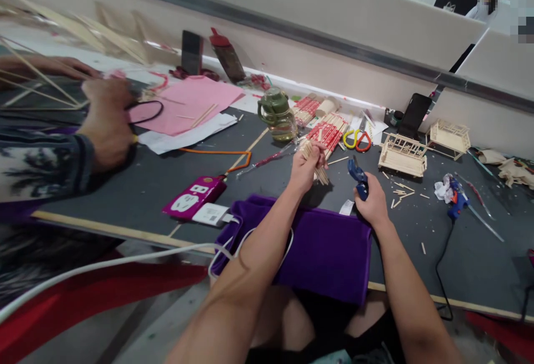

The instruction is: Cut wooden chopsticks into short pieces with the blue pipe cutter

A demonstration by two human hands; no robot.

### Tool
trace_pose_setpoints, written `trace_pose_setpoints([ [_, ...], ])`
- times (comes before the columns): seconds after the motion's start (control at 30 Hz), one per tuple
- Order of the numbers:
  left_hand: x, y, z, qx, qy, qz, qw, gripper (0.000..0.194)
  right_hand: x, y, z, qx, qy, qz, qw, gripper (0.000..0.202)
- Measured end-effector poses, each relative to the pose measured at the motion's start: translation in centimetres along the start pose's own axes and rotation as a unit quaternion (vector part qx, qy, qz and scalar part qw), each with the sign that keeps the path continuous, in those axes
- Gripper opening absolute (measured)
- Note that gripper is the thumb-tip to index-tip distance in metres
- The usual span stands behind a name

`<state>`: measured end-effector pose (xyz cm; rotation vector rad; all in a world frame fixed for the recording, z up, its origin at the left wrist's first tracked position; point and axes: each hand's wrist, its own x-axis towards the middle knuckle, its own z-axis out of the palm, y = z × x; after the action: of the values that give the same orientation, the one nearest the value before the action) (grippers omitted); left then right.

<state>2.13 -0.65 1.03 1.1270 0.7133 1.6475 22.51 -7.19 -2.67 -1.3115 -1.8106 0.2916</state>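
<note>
My left hand point(305, 168) is closed around a bundle of thin wooden sticks point(321, 176) above the dark table. Farther right, my right hand point(372, 200) grips a dark blue plier-like tool point(357, 172); its exact kind is hard to make out. The two hands are apart. Just behind the bundle lie red-and-white paper sleeves of chopsticks point(329, 130). Scissors with yellow and red handles point(362, 140) rest beyond the tool. A small wooden model with railings point(403, 159) stands to the right, near short cut stick pieces point(403, 192).
A purple cloth point(329, 252) hangs over the table's front edge beneath my forearms. A green-lidded jug point(277, 116) stands behind my left hand. On the right lies a blue glue gun point(459, 205) with its cord. To the left, another person's hands point(110, 113) work near pink paper point(187, 102).
</note>
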Motion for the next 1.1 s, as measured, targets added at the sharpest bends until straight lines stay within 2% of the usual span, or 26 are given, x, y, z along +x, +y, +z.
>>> trace_pose_setpoints([
  [0.1,0.0,-0.2,-0.1,0.031,0.003,0.026,0.999,0.046,0.1,0.2,-0.1,-0.001,0.009,0.004,1.000,0.042],
  [0.23,-0.4,-0.8,-0.2,0.059,-0.045,-0.037,0.997,0.051,0.3,0.2,-0.1,0.000,0.012,0.011,1.000,0.041],
  [0.33,-0.6,-1.3,-0.3,0.042,-0.071,-0.057,0.995,0.056,0.3,0.1,-0.1,0.006,0.012,0.012,1.000,0.041],
  [0.57,-0.9,-2.2,-1.0,0.021,-0.023,-0.036,0.999,0.063,0.4,-0.3,0.0,0.016,0.016,0.037,0.999,0.043],
  [0.8,-1.2,-2.7,-1.2,0.101,-0.027,-0.101,0.989,0.064,0.3,-0.8,0.1,0.021,0.010,0.040,0.999,0.045],
  [0.93,-1.4,-3.1,-1.3,0.132,-0.025,-0.114,0.984,0.069,0.3,-0.9,0.1,0.021,0.000,0.035,0.999,0.046],
  [1.1,-1.4,-3.4,-1.0,0.115,-0.028,-0.135,0.984,0.070,0.3,-1.0,0.0,0.014,-0.009,0.044,0.999,0.046],
])
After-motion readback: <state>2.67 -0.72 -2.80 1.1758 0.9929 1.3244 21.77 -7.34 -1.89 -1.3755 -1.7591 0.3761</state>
